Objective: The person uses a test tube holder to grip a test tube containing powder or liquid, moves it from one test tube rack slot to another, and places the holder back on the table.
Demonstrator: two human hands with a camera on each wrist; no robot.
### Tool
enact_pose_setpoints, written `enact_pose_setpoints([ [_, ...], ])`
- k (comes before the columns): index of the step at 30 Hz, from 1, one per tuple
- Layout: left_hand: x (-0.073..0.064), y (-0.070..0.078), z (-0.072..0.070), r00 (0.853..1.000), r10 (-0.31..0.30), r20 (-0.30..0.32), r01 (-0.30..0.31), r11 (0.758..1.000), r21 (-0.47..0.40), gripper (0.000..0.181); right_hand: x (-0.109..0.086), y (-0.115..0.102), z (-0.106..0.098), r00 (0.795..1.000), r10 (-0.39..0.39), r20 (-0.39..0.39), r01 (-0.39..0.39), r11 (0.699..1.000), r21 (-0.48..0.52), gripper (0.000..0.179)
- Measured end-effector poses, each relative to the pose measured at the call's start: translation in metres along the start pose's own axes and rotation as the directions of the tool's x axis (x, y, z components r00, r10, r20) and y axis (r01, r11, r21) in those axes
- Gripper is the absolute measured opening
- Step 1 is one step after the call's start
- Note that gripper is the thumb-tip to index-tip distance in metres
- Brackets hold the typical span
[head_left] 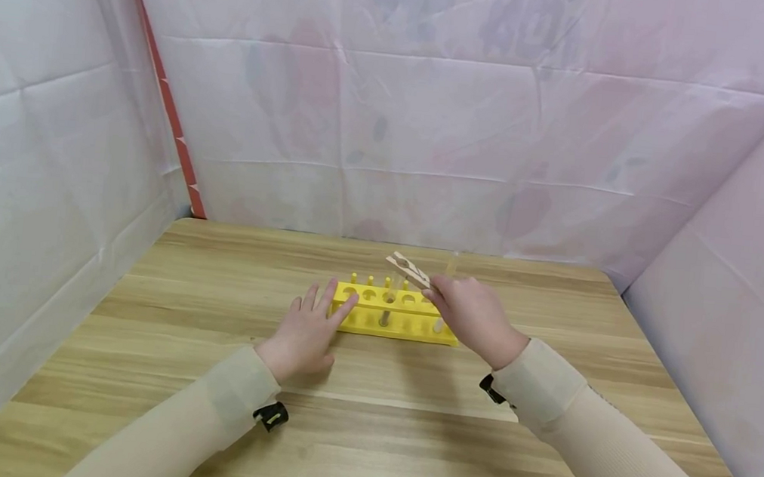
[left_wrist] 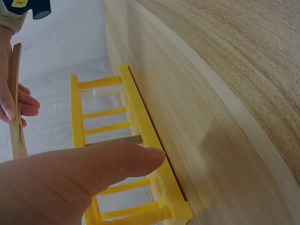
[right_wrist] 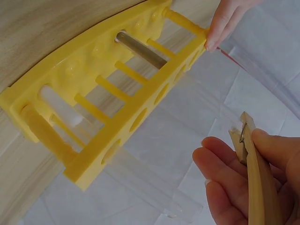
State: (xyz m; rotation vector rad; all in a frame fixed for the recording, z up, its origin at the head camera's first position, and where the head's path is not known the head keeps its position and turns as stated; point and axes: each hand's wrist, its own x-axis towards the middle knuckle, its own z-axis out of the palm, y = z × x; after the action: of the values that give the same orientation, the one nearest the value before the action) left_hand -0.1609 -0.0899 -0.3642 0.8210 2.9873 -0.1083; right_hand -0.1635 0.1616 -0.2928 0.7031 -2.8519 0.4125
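Observation:
A yellow test tube rack (head_left: 394,333) stands on the wooden table, with two clear test tubes upright in it. One tube with dark contents (right_wrist: 140,49) sits near the middle. The other, with white contents (right_wrist: 61,105), is at the right end. My left hand (head_left: 305,334) rests at the rack's left end, its fingers spread and fairly straight, touching the top plate. In my right hand (head_left: 474,315) I hold a wooden test tube clamp (head_left: 409,270) above the rack. Its spring end (right_wrist: 243,129) is close to the middle tube's mouth; whether they touch I cannot tell.
The wooden table (head_left: 336,447) extends around the rack on all sides. Pale printed cloth (head_left: 432,137) hangs behind it and at both sides. A red strip (head_left: 174,122) runs down the back left corner.

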Motion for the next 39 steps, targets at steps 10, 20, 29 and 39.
enact_pose_setpoints([
  [10,-0.001,-0.001,0.0,1.0,-0.003,0.004,0.003,0.999,0.033,0.1,0.002,-0.006,-0.001,1.0,-0.004,-0.011,0.004,0.998,-0.059,0.021],
  [20,-0.003,-0.002,0.001,1.0,-0.008,0.01,0.007,0.999,0.041,0.1,0.002,-0.007,0.005,0.998,-0.041,-0.049,0.036,0.994,-0.1,0.024],
  [29,-0.004,-0.002,0.003,1.0,-0.015,0.015,0.014,0.999,0.034,0.101,0.002,-0.005,0.009,0.996,-0.061,-0.067,0.055,0.995,-0.083,0.028],
  [39,-0.003,-0.001,0.004,1.0,-0.01,0.009,0.009,0.999,0.038,0.1,0.001,-0.005,0.012,0.997,-0.049,-0.055,0.045,0.996,-0.075,0.031],
])
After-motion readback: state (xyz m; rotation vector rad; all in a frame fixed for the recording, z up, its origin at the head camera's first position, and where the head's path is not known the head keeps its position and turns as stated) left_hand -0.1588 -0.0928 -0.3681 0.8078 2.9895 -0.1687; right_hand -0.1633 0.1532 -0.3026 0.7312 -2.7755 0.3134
